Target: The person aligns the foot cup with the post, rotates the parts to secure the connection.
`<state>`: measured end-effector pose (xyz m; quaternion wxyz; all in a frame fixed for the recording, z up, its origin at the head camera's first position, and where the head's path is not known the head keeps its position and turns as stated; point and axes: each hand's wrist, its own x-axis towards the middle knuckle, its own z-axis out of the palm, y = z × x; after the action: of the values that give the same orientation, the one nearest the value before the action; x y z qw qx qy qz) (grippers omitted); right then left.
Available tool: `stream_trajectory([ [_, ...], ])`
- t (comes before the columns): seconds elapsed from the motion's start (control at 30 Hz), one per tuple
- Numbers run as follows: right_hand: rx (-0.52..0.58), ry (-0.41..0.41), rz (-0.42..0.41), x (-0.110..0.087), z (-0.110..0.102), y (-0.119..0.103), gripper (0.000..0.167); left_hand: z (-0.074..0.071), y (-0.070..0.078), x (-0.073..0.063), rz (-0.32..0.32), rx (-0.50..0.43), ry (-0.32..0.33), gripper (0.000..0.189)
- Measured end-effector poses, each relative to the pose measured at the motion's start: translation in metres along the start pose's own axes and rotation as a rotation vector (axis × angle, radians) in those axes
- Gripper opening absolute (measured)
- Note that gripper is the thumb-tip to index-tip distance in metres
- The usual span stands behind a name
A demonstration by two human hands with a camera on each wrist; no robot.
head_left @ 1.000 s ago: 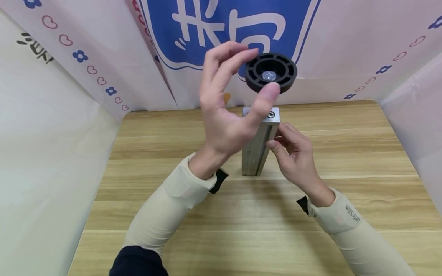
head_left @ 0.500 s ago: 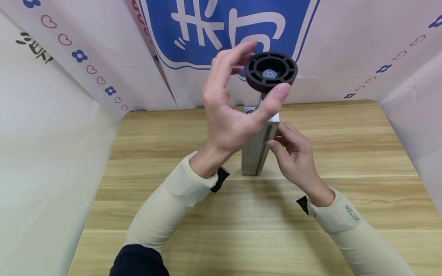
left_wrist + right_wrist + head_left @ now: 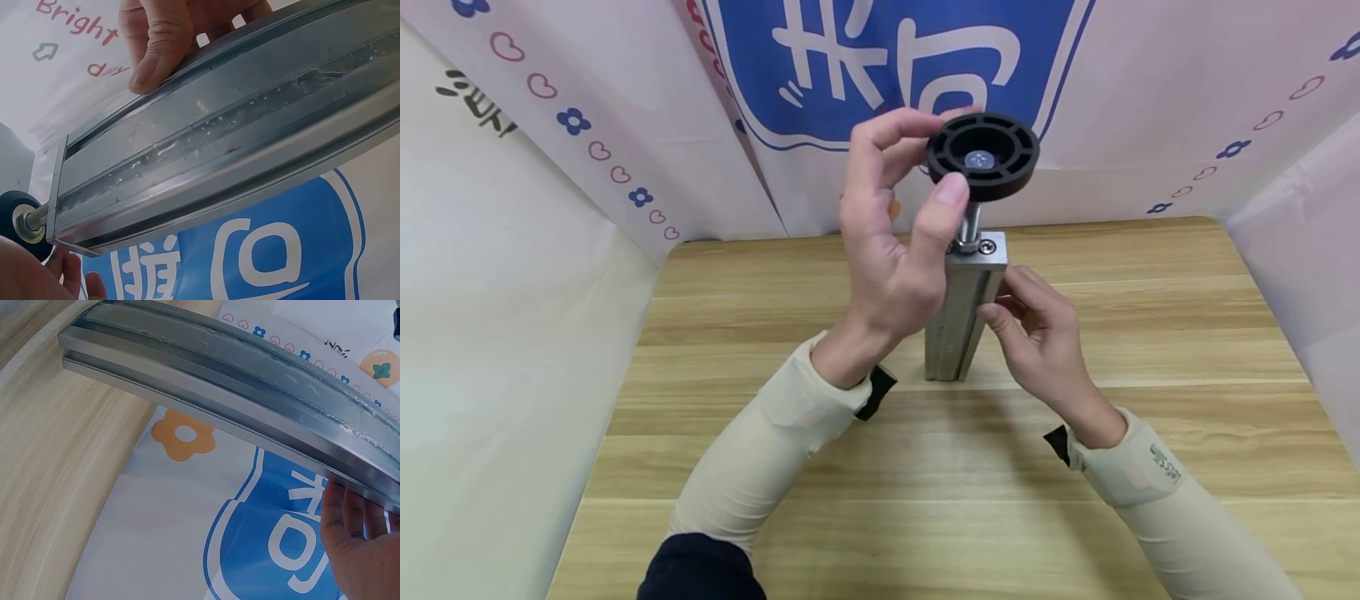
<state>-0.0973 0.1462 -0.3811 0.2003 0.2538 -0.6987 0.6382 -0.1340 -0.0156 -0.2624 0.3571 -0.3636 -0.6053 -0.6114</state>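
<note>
Mid-frame, passage is blocked by the metal post [image 3: 958,321], the left hand [image 3: 891,250] and the right hand [image 3: 1043,342]; at bottom centre, room is found over the surface [image 3: 940,517] between the forearms [image 3: 752,467].

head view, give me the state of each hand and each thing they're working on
Metal post: standing upright on the table
Black foot: raised above the post's end, hollow side up
Threaded stem: partly exposed between foot and post
Left hand: curled at the foot's rim
Right hand: gripping the post's side

Pale wood-grain tabletop [image 3: 925,525], darker streaks, 1 grooved metal profile [image 3: 953,329] standing upright on it
</note>
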Motion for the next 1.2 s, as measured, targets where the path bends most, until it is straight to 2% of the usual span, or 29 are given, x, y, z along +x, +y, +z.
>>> stream_trajectory([
  [0.17, -0.014, -0.004, 0.003, 0.0002, 0.0, 0.0004, 0.043, -0.0016, -0.002, -0.0018, 0.023, 0.043, 0.014, 0.034],
  [0.53, -0.023, -0.011, 0.006, 0.0001, -0.0001, -0.0009, 0.044, -0.0043, -0.0041, -0.0015, 0.051, 0.063, 0.04, 0.027],
  [0.77, -0.02, -0.01, 0.01, -0.0002, -0.0001, -0.0012, 0.045, -0.0068, -0.0044, -0.0021, 0.031, 0.059, 0.034, 0.029],
  [1.0, -0.019, -0.009, 0.006, -0.0003, 0.0001, -0.0008, 0.043, -0.0068, -0.0038, 0.0, 0.05, 0.094, 0.033, 0.033],
  [1.2, -0.016, -0.007, 0.003, 0.0002, 0.0004, -0.0022, 0.045, -0.0048, -0.0006, 0.0012, 0.012, 0.122, 0.026, 0.038],
])
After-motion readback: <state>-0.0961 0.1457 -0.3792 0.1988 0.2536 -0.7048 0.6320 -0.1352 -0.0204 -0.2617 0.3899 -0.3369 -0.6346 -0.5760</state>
